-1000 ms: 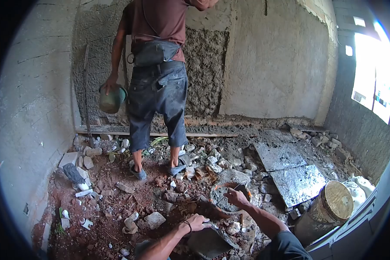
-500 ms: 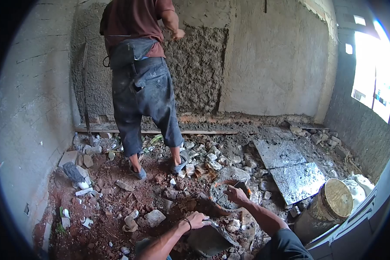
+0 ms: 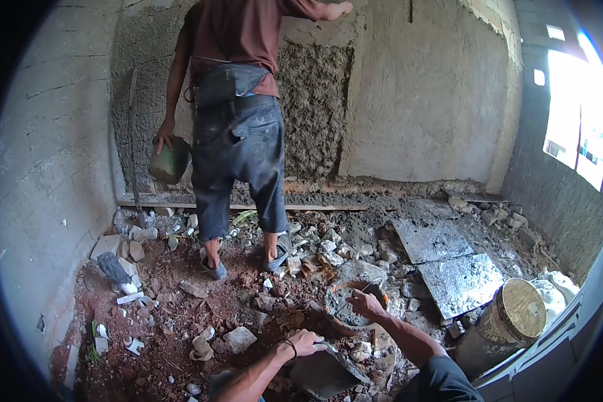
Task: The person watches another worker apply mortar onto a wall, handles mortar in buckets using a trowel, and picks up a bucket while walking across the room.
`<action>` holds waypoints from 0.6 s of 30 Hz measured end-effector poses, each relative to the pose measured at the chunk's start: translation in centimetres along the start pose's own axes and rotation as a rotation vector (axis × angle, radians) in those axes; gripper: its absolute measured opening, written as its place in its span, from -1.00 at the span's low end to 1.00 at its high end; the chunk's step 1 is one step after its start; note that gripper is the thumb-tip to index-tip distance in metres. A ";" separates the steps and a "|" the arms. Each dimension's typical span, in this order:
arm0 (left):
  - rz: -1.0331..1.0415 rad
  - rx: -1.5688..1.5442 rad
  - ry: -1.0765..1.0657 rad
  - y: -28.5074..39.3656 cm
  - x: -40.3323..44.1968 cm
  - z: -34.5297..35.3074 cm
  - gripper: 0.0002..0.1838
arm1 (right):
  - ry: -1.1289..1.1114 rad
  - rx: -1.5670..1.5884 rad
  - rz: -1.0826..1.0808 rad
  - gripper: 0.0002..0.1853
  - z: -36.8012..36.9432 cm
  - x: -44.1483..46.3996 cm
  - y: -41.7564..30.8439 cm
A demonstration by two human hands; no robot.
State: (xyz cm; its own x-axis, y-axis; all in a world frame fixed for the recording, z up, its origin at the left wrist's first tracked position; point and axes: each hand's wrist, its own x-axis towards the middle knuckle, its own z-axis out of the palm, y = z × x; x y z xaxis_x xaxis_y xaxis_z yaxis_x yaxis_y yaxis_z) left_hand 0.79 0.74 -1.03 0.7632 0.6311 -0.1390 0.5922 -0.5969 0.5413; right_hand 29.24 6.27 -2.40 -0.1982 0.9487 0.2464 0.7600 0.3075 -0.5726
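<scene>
My left hand (image 3: 306, 342) is closed over the upper edge of a dark grey, mortar-stained piece (image 3: 325, 372) with a broad smooth face; whether it is a board or a container I cannot tell. My right hand (image 3: 366, 305) grips a thin-shanked tool (image 3: 344, 307) over an orange-rimmed tub (image 3: 348, 324). Grey wet mortar (image 3: 338, 299) lies inside the tub. The tool's working end is not clear.
A co-worker (image 3: 238, 114) stands at the half-plastered wall (image 3: 429, 100), a dark container (image 3: 171, 161) hanging from one hand. Rubble (image 3: 240, 338) covers the ground. Metallic sheets (image 3: 461, 283) and a dirty bucket (image 3: 496, 328) are at right.
The co-worker has shifted right, raised the right arm along the wall, and lowered the left arm so the dark container shows. My hands have barely moved.
</scene>
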 end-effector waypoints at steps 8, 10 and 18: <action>-0.005 -0.015 0.012 -0.4 0.1 0.4 -0.46 | 0.007 -0.079 -0.129 -0.65 -0.1 -0.3 -0.2; -0.012 -0.014 0.009 -0.2 -0.1 0.6 -0.46 | -0.004 -0.075 -0.056 -0.65 -0.1 -0.2 -0.2; -0.044 0.008 -0.024 0.2 -0.2 -0.1 -0.43 | -0.016 -0.013 0.057 -0.67 -0.4 0.0 -1.0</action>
State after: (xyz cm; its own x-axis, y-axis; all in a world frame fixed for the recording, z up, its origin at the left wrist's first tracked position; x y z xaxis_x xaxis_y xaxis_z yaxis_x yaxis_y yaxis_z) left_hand 0.72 0.52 -0.75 0.7425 0.6446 -0.1821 0.6270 -0.5732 0.5276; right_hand 28.77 5.92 -1.55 -0.1641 0.9658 0.2007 0.7784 0.2518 -0.5750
